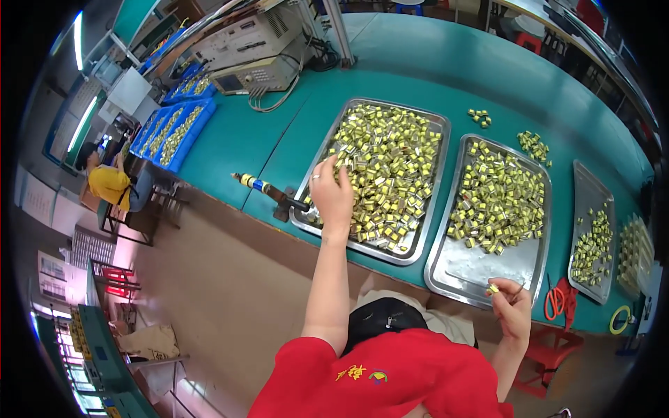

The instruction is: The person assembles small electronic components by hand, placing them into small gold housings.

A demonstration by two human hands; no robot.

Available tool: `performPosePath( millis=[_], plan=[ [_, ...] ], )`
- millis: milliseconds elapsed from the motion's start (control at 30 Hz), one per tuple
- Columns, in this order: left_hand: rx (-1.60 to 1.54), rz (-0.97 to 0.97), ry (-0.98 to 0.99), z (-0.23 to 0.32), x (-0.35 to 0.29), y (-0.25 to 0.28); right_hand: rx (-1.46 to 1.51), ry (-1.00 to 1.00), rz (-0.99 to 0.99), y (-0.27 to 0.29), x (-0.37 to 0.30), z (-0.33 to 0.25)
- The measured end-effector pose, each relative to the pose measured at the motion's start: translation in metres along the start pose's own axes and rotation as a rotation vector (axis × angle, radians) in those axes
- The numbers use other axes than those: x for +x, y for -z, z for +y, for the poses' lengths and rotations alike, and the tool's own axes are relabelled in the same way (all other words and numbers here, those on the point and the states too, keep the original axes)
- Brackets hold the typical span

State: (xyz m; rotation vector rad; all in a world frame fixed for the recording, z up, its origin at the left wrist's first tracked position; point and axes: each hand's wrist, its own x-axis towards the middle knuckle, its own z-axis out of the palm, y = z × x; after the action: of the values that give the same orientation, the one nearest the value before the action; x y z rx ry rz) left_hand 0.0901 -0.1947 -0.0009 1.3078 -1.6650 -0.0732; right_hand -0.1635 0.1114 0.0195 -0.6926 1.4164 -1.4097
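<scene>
My left hand [332,198], with a ring on one finger, reaches over the left side of a large metal tray [416,252]. Its fingers are apart and slightly bent, close above a heap of small yellow-and-silver block components [390,167]; nothing shows in them. Over the near right corner of a second metal tray [467,284], my right hand [514,310] pinches one small yellow block component [493,288] between thumb and fingertips. More of these components [498,202] lie piled in the far part of that second tray, with bare metal near me.
A screwdriver-like tool [259,185] rests in a stand by the left tray. Scissors [555,301] and a third tray [579,182] lie right. Loose components [534,146] sit behind. Blue bins [188,139] and a bench instrument [254,75] stand far left; a seated person [111,182] is beyond.
</scene>
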Motion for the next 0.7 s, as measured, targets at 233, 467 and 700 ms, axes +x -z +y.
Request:
performPosePath(
  millis=[233,467,700],
  plan=[
    [0.13,-0.082,-0.028,0.016,-0.006,-0.006,0.0,-0.017,0.125,0.0,-0.003,-0.005],
    [-0.594,-0.481,-0.3,0.111,-0.053,0.038,0.315,0.036,0.099,-0.018,0.008,-0.015],
    [-1.0,-0.966,-0.186,0.163,-0.123,0.042,0.332,0.04,0.048,-0.027,-0.012,-0.009]
  ],
)
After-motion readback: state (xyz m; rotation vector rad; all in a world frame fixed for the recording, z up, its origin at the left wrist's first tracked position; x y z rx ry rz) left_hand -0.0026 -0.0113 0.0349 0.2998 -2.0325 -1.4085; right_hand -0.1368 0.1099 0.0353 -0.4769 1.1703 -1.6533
